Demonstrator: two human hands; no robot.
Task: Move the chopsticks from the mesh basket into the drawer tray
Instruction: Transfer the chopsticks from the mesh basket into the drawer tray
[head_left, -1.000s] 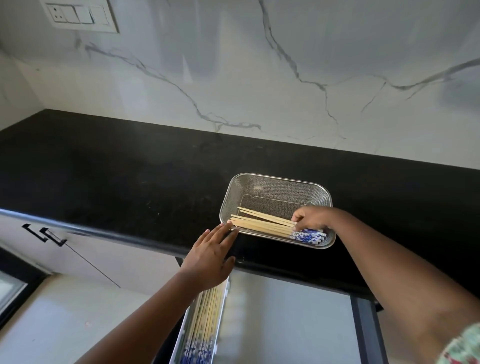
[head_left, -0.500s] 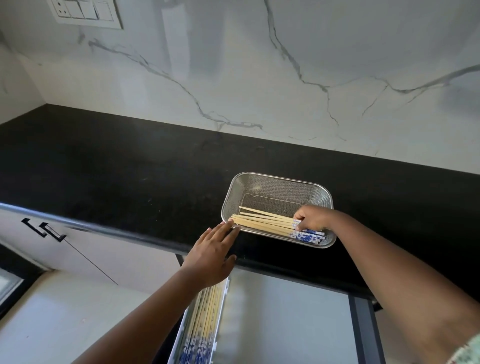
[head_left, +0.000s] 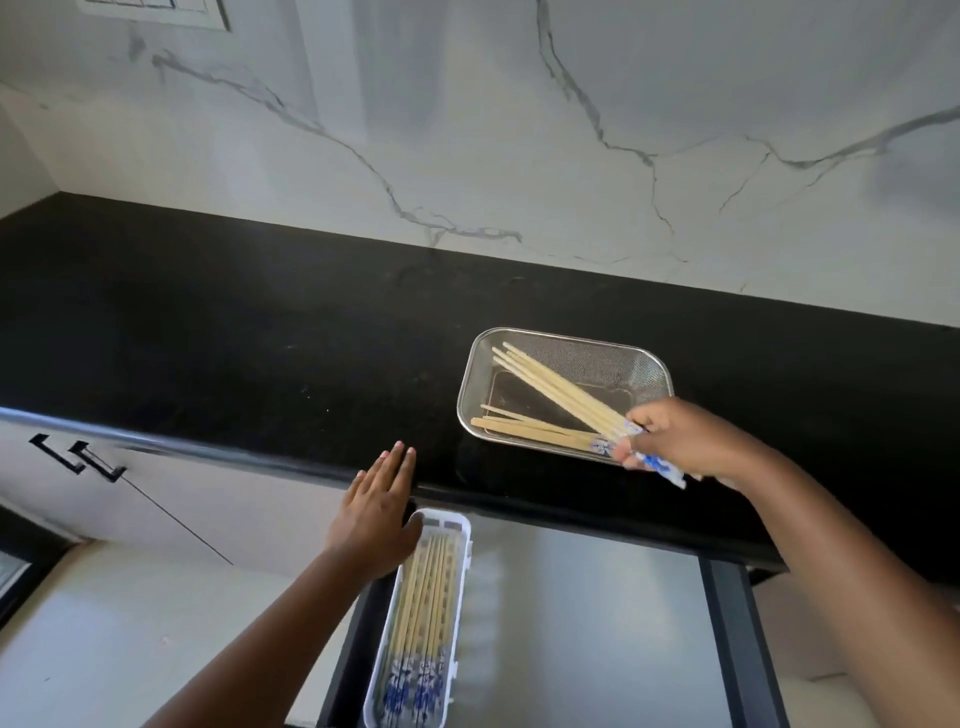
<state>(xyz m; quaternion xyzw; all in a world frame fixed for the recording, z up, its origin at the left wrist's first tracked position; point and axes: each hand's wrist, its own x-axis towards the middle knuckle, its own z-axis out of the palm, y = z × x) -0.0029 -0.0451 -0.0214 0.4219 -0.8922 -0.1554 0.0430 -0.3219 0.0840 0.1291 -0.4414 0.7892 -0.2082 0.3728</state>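
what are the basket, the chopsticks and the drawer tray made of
Basket: looks like fine metal mesh with a shiny silver rim; the counter shows through its weave.
Chopsticks: pale, matte tan shafts, probably bamboo or wood, with blue and white patterned ends, seemingly painted or wrapped.
Tray: white, smooth, moulded with slots, most likely plastic.
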